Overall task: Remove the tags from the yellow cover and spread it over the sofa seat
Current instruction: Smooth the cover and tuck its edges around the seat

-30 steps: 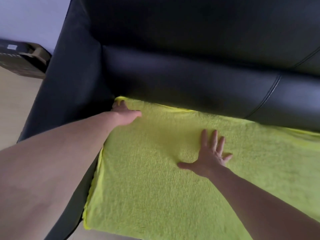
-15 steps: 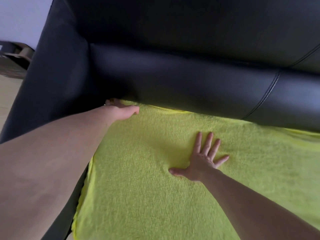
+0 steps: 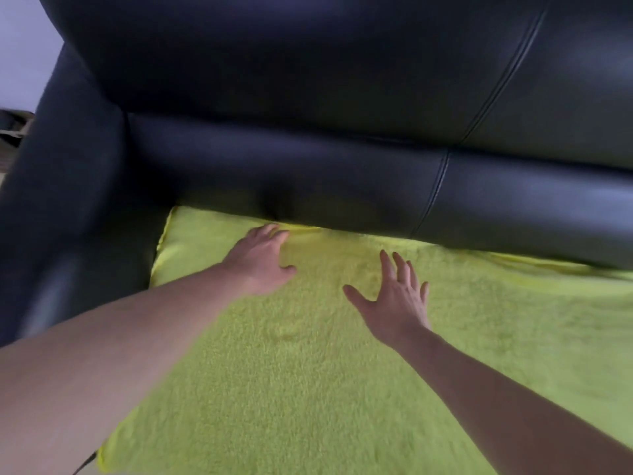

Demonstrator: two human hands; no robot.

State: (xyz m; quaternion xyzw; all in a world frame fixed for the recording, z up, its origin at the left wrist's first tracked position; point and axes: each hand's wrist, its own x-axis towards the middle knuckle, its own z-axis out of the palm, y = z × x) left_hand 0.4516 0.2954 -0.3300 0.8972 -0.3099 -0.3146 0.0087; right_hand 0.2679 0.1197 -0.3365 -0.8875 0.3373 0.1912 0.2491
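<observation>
Yellow cover [image 3: 342, 371] lies spread over sofa seat, back edge tucked against black backrest [image 3: 308, 183], left edge just beside armrest [image 3: 68, 200]. L hand [image 3: 260, 258] flat on cover near seat's back-left corner, fingers released, tips at backrest crease. R hand [image 3: 397, 299] beside it, fingers splayed, released; contact w/ cover unclear.

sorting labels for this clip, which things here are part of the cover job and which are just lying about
Part of the job:
- yellow cover, spread on the seat
- black sofa
- left hand, fingers at the cover's back edge
- right hand, open, fingers spread over the cover

Just lying about:
- dark object on the floor beyond the sofa arm, too cut off to identify
</observation>
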